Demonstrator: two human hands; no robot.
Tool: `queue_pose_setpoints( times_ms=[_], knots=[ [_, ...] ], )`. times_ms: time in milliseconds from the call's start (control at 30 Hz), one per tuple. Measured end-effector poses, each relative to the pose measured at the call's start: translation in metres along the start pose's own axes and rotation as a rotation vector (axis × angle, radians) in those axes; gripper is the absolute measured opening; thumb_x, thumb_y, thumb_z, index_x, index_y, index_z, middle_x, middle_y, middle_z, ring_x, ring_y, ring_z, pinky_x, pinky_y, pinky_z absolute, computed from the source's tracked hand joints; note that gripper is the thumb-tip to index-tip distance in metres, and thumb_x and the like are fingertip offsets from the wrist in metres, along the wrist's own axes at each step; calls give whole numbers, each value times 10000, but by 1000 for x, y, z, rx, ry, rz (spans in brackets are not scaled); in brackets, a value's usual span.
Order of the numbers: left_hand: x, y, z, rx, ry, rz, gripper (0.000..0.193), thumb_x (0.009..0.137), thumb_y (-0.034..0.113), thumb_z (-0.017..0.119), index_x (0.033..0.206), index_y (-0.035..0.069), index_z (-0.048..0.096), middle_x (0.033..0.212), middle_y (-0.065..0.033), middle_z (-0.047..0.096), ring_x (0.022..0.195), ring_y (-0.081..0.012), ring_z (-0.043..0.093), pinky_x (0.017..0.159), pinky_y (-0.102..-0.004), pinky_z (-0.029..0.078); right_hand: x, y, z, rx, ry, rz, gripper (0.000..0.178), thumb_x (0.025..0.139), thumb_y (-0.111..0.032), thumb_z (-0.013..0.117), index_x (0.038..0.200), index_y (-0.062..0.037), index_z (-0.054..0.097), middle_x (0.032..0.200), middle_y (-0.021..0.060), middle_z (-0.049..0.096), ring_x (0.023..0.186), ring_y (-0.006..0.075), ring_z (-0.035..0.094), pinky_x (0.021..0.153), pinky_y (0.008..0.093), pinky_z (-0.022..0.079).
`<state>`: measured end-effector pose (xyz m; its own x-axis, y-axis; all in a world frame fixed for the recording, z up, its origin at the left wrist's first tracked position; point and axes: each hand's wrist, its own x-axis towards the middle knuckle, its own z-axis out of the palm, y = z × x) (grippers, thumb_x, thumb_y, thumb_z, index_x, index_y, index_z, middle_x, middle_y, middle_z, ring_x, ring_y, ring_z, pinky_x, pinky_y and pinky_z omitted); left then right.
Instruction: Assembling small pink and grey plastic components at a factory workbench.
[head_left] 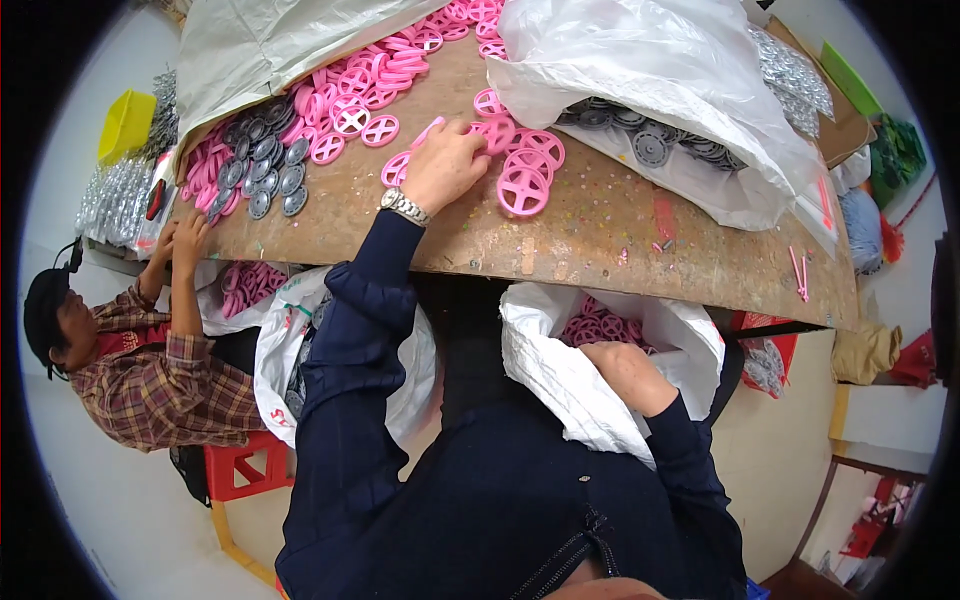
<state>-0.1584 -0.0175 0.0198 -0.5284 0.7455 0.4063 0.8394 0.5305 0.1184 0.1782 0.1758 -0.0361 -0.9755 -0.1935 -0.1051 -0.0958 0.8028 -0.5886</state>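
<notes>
My left hand (447, 165) was half curled at a pink wheel (495, 134) on the bench (590, 240), grip unclear, loose wheels (523, 190) beside it. My right hand (632, 377) was inside the sack (545, 345), fingers and hold hidden. A hasty sweep could have knocked wheels off the bench.

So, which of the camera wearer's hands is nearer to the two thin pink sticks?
Right. The right hand reaches into the white bag, below and left of the sticks; the left hand is farther left, at the pink wheels.

A scuffed brown table (590, 237) stands over a beige floor (785, 430); a red stool (222, 488) (partly hidden) sits left; walls (65, 160) are whitish.
</notes>
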Motion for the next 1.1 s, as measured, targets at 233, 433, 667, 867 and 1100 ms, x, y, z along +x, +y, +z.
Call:
queue_pose_setpoints(
  times_ms=[233, 433, 667, 867, 1100],
  knots=[
    [22, 10, -28, 46, -47, -210, 412, 852, 411, 665, 1069, 61, 677, 1042, -170, 634, 994, -366, 615, 844, -467, 496, 1, 0, 0, -13, 5, -10, 226, 837, -131, 593, 1027, -58, 692, 889, 167, 702, 849, 344, 683, 743, 452, 542],
    [71, -31, 26, 137, 45, -76, 513, 818, 394, 707, 1213, 75, 632, 1205, -196, 611, 1084, -359, 607, 931, -456, 490, 2, -1, 0, -10, 14, -19, 221, 835, -129, 594, 1018, -57, 694, 872, 166, 701, 827, 346, 684, 730, 451, 542],
    [97, -46, 57, -185, -176, -230, 559, 802, 332, 762, 1265, 70, 590, 1229, -206, 637, 1117, -380, 617, 960, -430, 496, 0, -2, 0, 23, 14, -3, 216, 855, -151, 596, 1024, -53, 689, 887, 165, 700, 835, 350, 681, 738, 456, 537],
    [98, -36, 40, -200, -275, -12, 555, 828, 331, 743, 1284, 63, 576, 1238, -200, 636, 1117, -352, 621, 960, -411, 489, 1, 3, 6, 27, 23, 10, 199, 875, -160, 586, 1011, -56, 689, 875, 165, 695, 830, 355, 677, 731, 458, 535],
    [80, -46, 24, -214, -347, 107, 586, 817, 382, 710, 1305, 81, 587, 1324, -207, 564, 1204, -375, 552, 1017, -413, 454, 1, -1, 4, 56, 39, -21, 186, 874, -155, 588, 998, -60, 689, 869, 158, 692, 823, 356, 674, 724, 458, 534]
  ],
)
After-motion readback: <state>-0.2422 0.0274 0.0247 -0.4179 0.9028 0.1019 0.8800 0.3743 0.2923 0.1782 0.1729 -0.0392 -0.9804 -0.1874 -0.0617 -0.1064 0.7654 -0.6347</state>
